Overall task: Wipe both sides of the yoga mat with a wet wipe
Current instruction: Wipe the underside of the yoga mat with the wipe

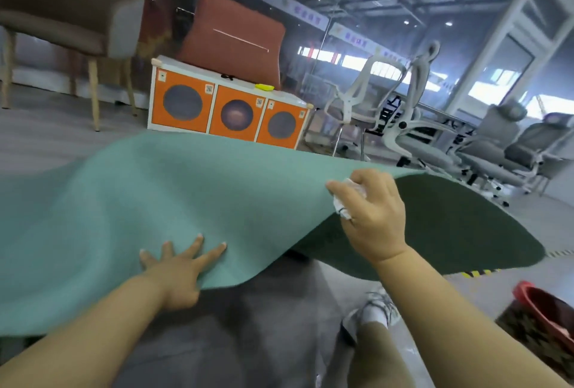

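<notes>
Evidently the turning-over step is underway: the yoga mat (161, 189) is being lifted and folded so its second face can be wiped. Its light teal side is billowing across the middle of the view, raised off the grey floor (46, 136), while the dark green side is showing where the mat is curling under, to the right of the right hand.

The left hand (178, 266) is lying flat on the teal surface near the mat's near edge, fingers straight and spread, pressing the sheet. The right hand (369, 213) is gripping the mat's raised edge, with the crumpled white wet wipe (348, 198) bunched between its curled fingers and the mat. Whether the wipe is actually touching the mat surface is hard to tell.

Behind the mat, an orange-and-white cabinet (230, 108) is standing, with office chairs (400, 114) to the right of it. A red bowl (546, 307) is sitting at the right, near the mat's dark end, and a sneaker (377, 310) is showing below the mat.

Judging from this, the next move is calling for carrying the held edge across until the dark face is lying upward and flat, then freeing the wipe for strokes along it.
</notes>
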